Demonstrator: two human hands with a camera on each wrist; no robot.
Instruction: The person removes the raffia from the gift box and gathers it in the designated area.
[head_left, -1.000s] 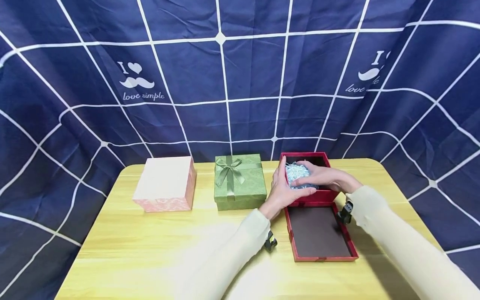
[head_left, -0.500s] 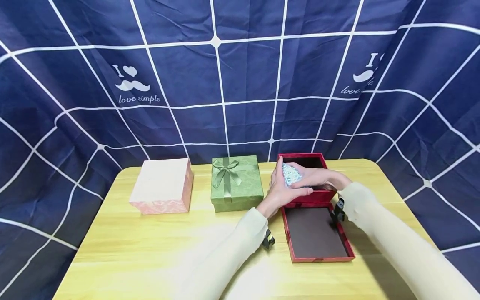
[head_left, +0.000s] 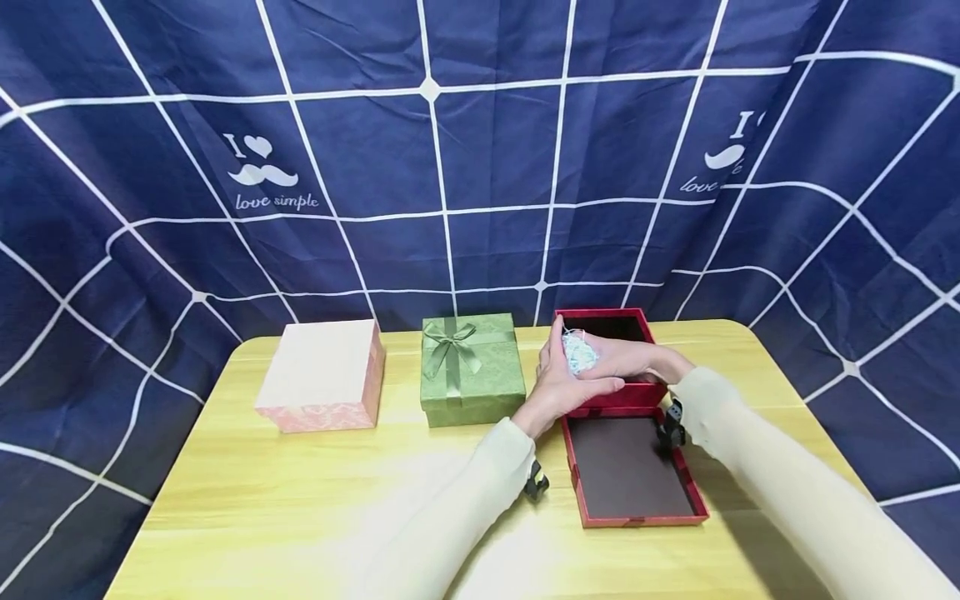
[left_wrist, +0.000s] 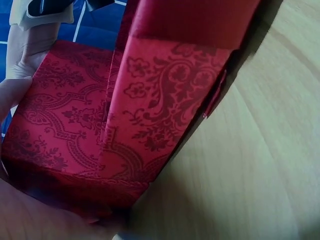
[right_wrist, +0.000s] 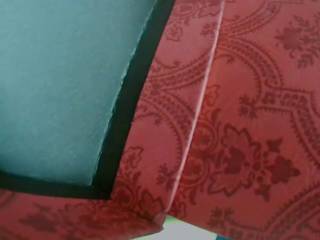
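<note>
A red box (head_left: 647, 394) stands uncovered at the table's back right, dark inside. My left hand (head_left: 557, 386) grips its front left corner, fingers along the left wall and thumb across the front. The box's patterned red side (left_wrist: 165, 100) fills much of the left wrist view. Inside the box my right hand (head_left: 624, 358) holds a clump of pale blue shredded paper (head_left: 580, 352) at the left wall; its fingertips are partly hidden. The red lid (head_left: 633, 467) lies upturned against the front of the box. Its dark inside and the patterned box wall (right_wrist: 250, 125) show in the right wrist view.
A green box (head_left: 480, 375) with a ribbon bow stands left of the red one. Farther left sits a pink box (head_left: 322, 367). A dark blue gridded curtain (head_left: 495, 167) hangs close behind the wooden table (head_left: 300, 500).
My right hand has shifted left and deeper into the red box, so less shredded paper shows. The left hand keeps its place on the box. The head view has shifted slightly.
</note>
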